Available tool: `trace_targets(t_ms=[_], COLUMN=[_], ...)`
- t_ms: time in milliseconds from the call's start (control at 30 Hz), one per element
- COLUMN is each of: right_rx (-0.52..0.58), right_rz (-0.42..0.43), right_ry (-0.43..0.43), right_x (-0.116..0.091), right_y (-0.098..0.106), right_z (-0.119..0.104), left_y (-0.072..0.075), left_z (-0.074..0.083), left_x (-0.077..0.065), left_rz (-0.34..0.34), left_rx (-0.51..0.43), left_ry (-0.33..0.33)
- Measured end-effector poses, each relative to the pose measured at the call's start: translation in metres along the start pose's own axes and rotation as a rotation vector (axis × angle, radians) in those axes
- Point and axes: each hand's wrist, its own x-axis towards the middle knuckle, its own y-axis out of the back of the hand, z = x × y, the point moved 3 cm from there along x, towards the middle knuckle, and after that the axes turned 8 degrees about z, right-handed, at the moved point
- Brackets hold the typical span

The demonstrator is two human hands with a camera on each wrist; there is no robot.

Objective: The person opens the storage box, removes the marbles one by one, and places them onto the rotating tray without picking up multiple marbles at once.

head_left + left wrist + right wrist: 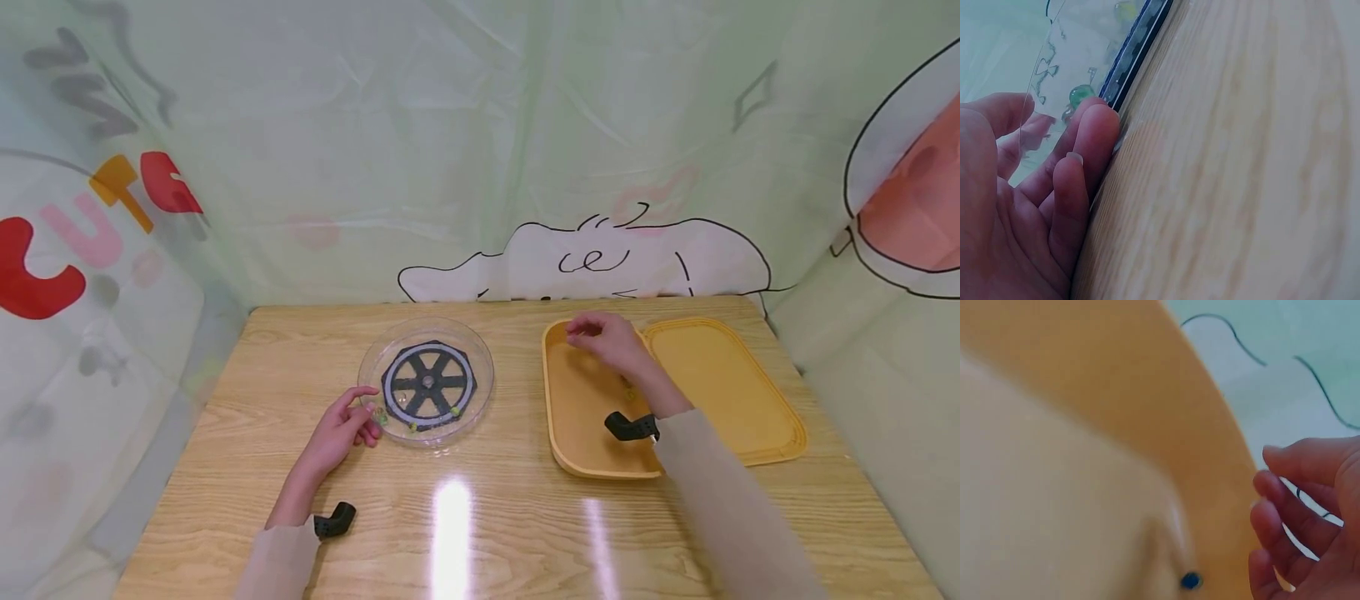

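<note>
My left hand [343, 429] is at the near left rim of a round clear dish [480, 333], pinching it between thumb and fingers. Several small glass marbles lie in the dish, among them a green marble [1082, 95] close to those fingertips. A black six-spoked wheel shape [428, 382] shows within the dish's outline; whether it is inside or beneath, I cannot tell. Over the far end of a yellow tray [555, 408] hovers my right hand [609, 340], fingers loosely bent, nothing visible between them. Below it, a dark blue marble [1191, 580] is in the tray's corner.
A flat yellow lid [723, 387] lies against the tray's right side, partly behind the right forearm. Small yellowish pieces [629, 393] are in the tray beside that arm. A printed curtain [450, 167] hangs behind the wooden table [510, 517].
</note>
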Motion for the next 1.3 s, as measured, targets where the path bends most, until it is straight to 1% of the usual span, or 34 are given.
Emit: trace_targets(t_ms=[100, 167, 267, 400, 500, 533, 700, 833, 967, 1133, 1300], right_rx=[-0.052, -0.076, -0.126, -0.187, -0.206, -0.208, -0.207, -0.207, -0.230, -0.267, -0.324], right_rz=[0.005, 0.007, 0.014, -0.009, -0.030, -0.036, -0.041, -0.029, -0.036, -0.080, -0.168], right_ry=[-0.019, -0.014, 0.020, 0.025, 0.013, 0.021, 0.031, 0.019, 0.051, 0.085, 0.125], right_x=[0.000, 0.001, 0.003, 0.004, 0.004, 0.003, 0.003, 0.003, 0.005, 0.008, 0.009], right_y=[0.003, 0.003, 0.001, -0.002, -0.004, -0.004, -0.005, -0.004, -0.006, -0.012, -0.022], right_z=[0.007, 0.010, 0.013, 0.020, 0.024, 0.025, 0.026, 0.028, 0.028, 0.026, 0.021], left_y=[0.001, 0.001, 0.000, -0.002, -0.003, -0.003, -0.002, -0.002, -0.001, -0.001, -0.002], left_z=[0.002, 0.005, 0.016, 0.031, 0.036, 0.037, 0.037, 0.035, 0.034, 0.030, 0.028], left_x=[0.000, -0.001, -0.004, -0.011, -0.013, -0.013, -0.013, -0.013, -0.013, -0.012, -0.011], left_rz=[0.004, 0.004, -0.004, -0.023, -0.027, -0.027, -0.018, -0.014, -0.014, -0.015, -0.016], left_rx=[-0.002, 0.000, -0.004, -0.005, -0.007, -0.008, -0.002, 0.000, -0.003, -0.004, -0.006], left_ry=[0.011, 0.018, 0.016, -0.004, -0.009, -0.010, -0.005, -0.003, -0.004, 0.002, 0.015])
